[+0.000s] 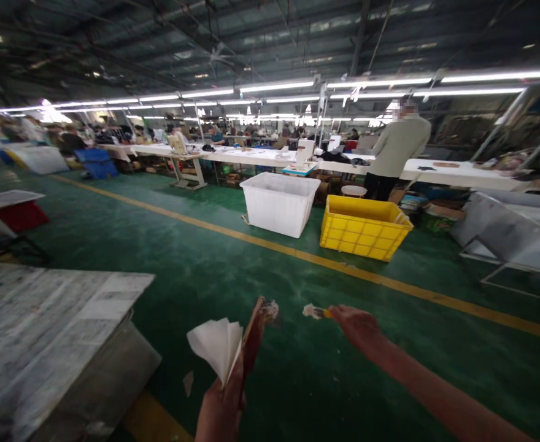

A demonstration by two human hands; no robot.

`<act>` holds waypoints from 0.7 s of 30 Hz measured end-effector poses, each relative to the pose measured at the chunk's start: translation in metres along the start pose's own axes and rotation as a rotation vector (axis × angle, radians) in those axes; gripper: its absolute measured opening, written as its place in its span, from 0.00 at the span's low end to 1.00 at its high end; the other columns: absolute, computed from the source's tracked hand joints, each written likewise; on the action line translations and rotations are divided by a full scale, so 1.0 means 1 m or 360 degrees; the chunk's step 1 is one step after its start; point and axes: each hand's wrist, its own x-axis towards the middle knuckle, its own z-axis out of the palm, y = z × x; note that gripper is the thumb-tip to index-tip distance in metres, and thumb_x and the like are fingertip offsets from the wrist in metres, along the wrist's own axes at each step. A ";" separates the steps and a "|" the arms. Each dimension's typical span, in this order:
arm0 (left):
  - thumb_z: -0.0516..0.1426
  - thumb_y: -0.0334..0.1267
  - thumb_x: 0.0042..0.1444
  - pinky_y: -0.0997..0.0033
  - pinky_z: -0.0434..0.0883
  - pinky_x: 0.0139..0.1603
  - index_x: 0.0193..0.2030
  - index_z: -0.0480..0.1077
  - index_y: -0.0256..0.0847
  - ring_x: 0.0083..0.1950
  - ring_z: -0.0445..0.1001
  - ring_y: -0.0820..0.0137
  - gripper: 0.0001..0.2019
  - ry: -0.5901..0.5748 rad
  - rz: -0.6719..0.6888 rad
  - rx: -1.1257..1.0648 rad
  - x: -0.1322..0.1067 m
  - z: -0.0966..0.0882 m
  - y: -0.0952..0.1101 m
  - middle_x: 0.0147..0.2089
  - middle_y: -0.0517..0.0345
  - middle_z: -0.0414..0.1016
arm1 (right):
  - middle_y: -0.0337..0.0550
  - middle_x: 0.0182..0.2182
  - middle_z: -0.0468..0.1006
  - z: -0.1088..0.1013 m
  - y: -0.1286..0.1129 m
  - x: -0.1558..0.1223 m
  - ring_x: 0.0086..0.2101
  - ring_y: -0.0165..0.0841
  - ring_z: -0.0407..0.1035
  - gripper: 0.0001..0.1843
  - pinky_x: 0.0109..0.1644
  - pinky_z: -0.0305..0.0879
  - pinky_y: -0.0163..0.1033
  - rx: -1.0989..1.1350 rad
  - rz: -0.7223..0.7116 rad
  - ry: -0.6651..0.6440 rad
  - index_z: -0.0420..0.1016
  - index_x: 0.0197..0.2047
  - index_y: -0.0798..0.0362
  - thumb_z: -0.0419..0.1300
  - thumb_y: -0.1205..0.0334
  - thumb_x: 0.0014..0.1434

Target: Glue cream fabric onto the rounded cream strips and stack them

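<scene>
Low in the middle of the head view, my left hand (221,408) is closed on a fanned bundle of white sheets (215,347), paper or cloth, and on a reddish-brown board (253,341). A whitish, paste-like clump (270,309) clings to the board's upper end. My right hand (355,325), reaching in from the lower right, pinches a small tool with a yellow handle (327,313). Pale, lumpy material (311,311) covers its tip, so whether it is a brush or a scraper is unclear. A gap separates this tip from the board.
Ahead stand a white bin (277,205) and a yellow crate (364,230), beside a yellow floor line (196,224). A stained table (53,331) fills the lower left. Beyond, a person (401,144) faces a long worktable (246,156). A metal trough (518,227) is at right.
</scene>
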 end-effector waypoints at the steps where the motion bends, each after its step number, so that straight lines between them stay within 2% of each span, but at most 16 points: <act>1: 0.48 0.70 0.41 0.74 0.49 0.15 0.31 0.68 0.38 0.14 0.50 0.77 0.33 -0.0021 -0.0016 0.0004 0.000 0.000 0.001 0.13 0.67 0.56 | 0.44 0.35 0.79 -0.004 0.001 -0.001 0.32 0.31 0.73 0.14 0.30 0.61 0.31 0.0035 0.0009 0.0014 0.72 0.47 0.52 0.52 0.72 0.59; 4: 0.52 0.68 0.38 0.74 0.49 0.15 0.22 0.65 0.39 0.15 0.53 0.77 0.29 -0.0050 -0.0032 0.0017 -0.002 0.007 0.002 0.14 0.65 0.56 | 0.41 0.38 0.77 -0.017 -0.008 0.002 0.34 0.29 0.72 0.15 0.34 0.63 0.31 0.0174 -0.0105 0.0077 0.69 0.52 0.50 0.51 0.65 0.63; 6: 0.53 0.70 0.35 0.74 0.51 0.17 0.18 0.61 0.40 0.17 0.56 0.75 0.30 -0.0086 -0.0041 0.0007 -0.003 0.012 0.001 0.14 0.63 0.57 | 0.43 0.38 0.77 -0.021 -0.016 0.006 0.35 0.30 0.72 0.16 0.36 0.63 0.32 0.0151 -0.0225 0.0098 0.68 0.53 0.49 0.50 0.66 0.63; 8: 0.52 0.71 0.34 0.74 0.53 0.18 0.18 0.60 0.41 0.18 0.57 0.75 0.31 -0.0116 -0.0035 -0.0016 -0.005 0.016 0.000 0.14 0.63 0.57 | 0.45 0.36 0.77 -0.019 -0.019 0.009 0.35 0.32 0.71 0.17 0.34 0.63 0.33 0.0038 -0.0261 0.0045 0.71 0.49 0.51 0.50 0.72 0.61; 10: 0.50 0.72 0.35 0.74 0.54 0.19 0.18 0.59 0.41 0.18 0.56 0.75 0.31 -0.0120 -0.0021 -0.0026 -0.006 0.015 -0.002 0.15 0.64 0.56 | 0.45 0.32 0.78 -0.014 -0.017 0.009 0.32 0.32 0.71 0.17 0.31 0.61 0.33 -0.0053 -0.0194 -0.0035 0.75 0.43 0.53 0.50 0.77 0.57; 12: 0.50 0.72 0.37 0.73 0.53 0.20 0.18 0.60 0.41 0.18 0.56 0.75 0.31 -0.0098 -0.0003 -0.0020 -0.007 0.013 -0.003 0.15 0.64 0.56 | 0.44 0.30 0.77 -0.014 -0.014 0.007 0.29 0.32 0.71 0.16 0.28 0.60 0.32 -0.0069 -0.0121 -0.0039 0.75 0.41 0.54 0.51 0.77 0.56; 15: 0.51 0.71 0.37 0.73 0.53 0.21 0.18 0.61 0.41 0.18 0.55 0.75 0.30 -0.0069 0.0027 -0.0010 -0.006 0.011 -0.003 0.14 0.65 0.55 | 0.44 0.35 0.77 -0.021 -0.018 0.001 0.30 0.30 0.71 0.16 0.30 0.62 0.32 0.0044 -0.0137 0.0033 0.69 0.52 0.52 0.49 0.68 0.62; 17: 0.51 0.71 0.35 0.73 0.53 0.20 0.18 0.61 0.41 0.18 0.55 0.75 0.30 -0.0079 0.0027 -0.0009 -0.006 0.011 -0.003 0.14 0.65 0.55 | 0.45 0.38 0.76 -0.027 -0.023 0.001 0.35 0.31 0.72 0.18 0.35 0.63 0.33 0.0166 -0.0196 -0.0004 0.65 0.56 0.50 0.48 0.64 0.64; 19: 0.50 0.71 0.34 0.73 0.53 0.19 0.18 0.60 0.42 0.18 0.55 0.75 0.30 -0.0099 -0.0002 -0.0003 -0.008 0.012 -0.003 0.14 0.65 0.55 | 0.48 0.38 0.76 -0.027 -0.024 0.002 0.36 0.34 0.72 0.18 0.37 0.63 0.35 0.0219 -0.0155 -0.0134 0.68 0.53 0.51 0.48 0.69 0.62; 21: 0.49 0.71 0.35 0.73 0.51 0.18 0.18 0.58 0.42 0.17 0.54 0.75 0.29 -0.0106 -0.0027 0.0018 -0.011 0.010 -0.004 0.13 0.65 0.55 | 0.51 0.34 0.77 -0.022 -0.018 0.003 0.34 0.37 0.72 0.18 0.34 0.63 0.38 0.0202 -0.0013 -0.0257 0.73 0.47 0.55 0.47 0.73 0.59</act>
